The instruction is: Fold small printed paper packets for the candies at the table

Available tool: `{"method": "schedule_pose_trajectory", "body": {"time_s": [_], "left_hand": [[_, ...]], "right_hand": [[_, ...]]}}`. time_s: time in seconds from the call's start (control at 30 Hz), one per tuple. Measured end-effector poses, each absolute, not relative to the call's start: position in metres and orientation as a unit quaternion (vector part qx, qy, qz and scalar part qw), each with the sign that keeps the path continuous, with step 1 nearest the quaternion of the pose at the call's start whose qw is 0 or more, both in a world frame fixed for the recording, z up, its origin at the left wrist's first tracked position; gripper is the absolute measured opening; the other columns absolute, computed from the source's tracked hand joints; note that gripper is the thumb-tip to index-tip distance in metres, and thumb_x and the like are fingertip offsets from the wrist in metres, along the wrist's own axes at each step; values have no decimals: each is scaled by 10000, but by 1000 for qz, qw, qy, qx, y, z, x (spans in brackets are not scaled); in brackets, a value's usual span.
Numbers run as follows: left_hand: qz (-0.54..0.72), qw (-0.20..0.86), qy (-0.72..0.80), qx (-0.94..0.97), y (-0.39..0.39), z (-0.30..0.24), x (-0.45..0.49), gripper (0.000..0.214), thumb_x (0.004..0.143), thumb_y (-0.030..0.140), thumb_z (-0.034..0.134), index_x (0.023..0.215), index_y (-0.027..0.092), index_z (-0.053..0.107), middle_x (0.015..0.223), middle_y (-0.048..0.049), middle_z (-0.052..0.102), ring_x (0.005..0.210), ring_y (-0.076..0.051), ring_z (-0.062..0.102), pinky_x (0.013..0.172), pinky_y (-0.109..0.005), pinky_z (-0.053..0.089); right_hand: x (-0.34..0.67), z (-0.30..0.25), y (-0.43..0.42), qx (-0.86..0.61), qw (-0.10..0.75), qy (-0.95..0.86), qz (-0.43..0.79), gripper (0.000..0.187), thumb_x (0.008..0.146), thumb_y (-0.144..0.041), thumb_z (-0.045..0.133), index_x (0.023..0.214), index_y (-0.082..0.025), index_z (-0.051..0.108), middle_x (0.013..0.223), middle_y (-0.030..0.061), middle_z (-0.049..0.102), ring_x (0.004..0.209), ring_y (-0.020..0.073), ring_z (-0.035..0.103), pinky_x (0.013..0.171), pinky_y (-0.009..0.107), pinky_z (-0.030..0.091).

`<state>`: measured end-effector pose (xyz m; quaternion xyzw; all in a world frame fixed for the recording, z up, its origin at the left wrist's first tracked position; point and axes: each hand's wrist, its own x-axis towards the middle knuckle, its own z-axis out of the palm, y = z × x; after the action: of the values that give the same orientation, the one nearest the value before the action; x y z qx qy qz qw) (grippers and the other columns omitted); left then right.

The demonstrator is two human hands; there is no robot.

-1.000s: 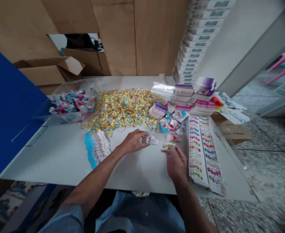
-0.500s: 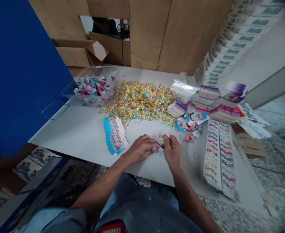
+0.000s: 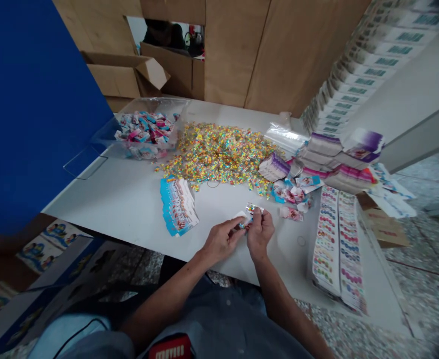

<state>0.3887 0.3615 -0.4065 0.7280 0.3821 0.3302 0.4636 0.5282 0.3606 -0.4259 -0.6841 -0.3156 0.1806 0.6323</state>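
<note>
My left hand pinches a small white and blue printed card between thumb and fingers, just above the near part of the table. Beside it, my right hand is closed with its thumb on a small shiny packet with coloured specks. The right fingertips meet the card's edge; how far they grip it is hidden. Left of my hands lies a fanned stack of blue and white printed cards. Beyond them spreads a heap of small glittering yellow packets.
A clear plastic bin of folded printed packs stands back left. Purple-edged card stacks and loose printed packs are at right, near a long box of sticker-like sheets. A blue panel borders the left; an open carton sits behind.
My left hand has turned and shifted slightly down, showing more of the card's white side. The shiny packet in my right hand has tilted. The view has moved slightly.
</note>
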Motion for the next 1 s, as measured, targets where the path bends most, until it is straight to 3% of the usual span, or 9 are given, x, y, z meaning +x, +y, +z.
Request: {"method": "schedule_pose_trajectory", "body": {"time_s": [0.13, 0.33, 0.53, 0.63, 0.73, 0.9, 1.0], "left_hand": [[352, 478, 427, 682, 359, -415, 399, 309, 916, 287, 628, 1215, 211, 642, 875, -13, 739, 764, -165, 688, 737, -269, 554], [389, 499, 472, 614, 355, -433, 411, 291, 908, 306, 636, 1177, 221, 567, 1014, -34, 747, 835, -167, 712, 791, -286, 562], [303, 545, 384, 681, 386, -434, 387, 265, 899, 281, 641, 1130, 221, 524, 948, -9, 743, 848, -161, 703, 782, -265, 526], [266, 540, 352, 717, 394, -429, 378, 234, 897, 259, 636, 1098, 210, 527, 946, -12, 735, 847, -158, 689, 754, -250, 499], [262, 537, 350, 721, 393, -426, 379, 211, 892, 246, 636, 1069, 204, 529, 912, -6, 731, 833, -159, 678, 735, -246, 484], [293, 576, 339, 683, 385, -432, 384, 234, 879, 234, 663, 1064, 204, 522, 984, -31, 757, 917, -179, 710, 810, -271, 512], [308, 607, 332, 653, 384, -437, 385, 287, 884, 273, 687, 1100, 202, 512, 1034, -60, 764, 966, -197, 723, 856, -304, 533]], "right_hand": [[521, -435, 361, -684, 643, -289, 188, 397, 940, -561, 509, 906, -189, 644, 807, 17, 655, 730, 172, 562, 714, 282, 466], [513, -453, 360, -677, 641, -259, 251, 397, 932, -557, 509, 914, -184, 645, 828, 37, 694, 740, 178, 609, 708, 288, 496], [555, -429, 353, -594, 671, -310, 316, 346, 894, -531, 619, 891, -187, 654, 805, 11, 695, 729, 166, 635, 757, 314, 505], [580, -401, 351, -531, 546, -473, 443, 309, 874, -500, 688, 945, -201, 722, 755, 0, 706, 704, 171, 634, 744, 309, 495], [590, -382, 353, -517, 420, -571, 480, 289, 870, -498, 698, 926, -220, 755, 681, -28, 663, 625, 153, 559, 649, 275, 452], [590, -377, 359, -532, 379, -626, 427, 232, 880, -461, 693, 870, -239, 759, 736, -13, 671, 720, 175, 568, 694, 276, 446], [593, -375, 359, -540, 353, -635, 424, 217, 876, -452, 701, 876, -243, 756, 712, -15, 664, 663, 174, 566, 660, 277, 440]]}}
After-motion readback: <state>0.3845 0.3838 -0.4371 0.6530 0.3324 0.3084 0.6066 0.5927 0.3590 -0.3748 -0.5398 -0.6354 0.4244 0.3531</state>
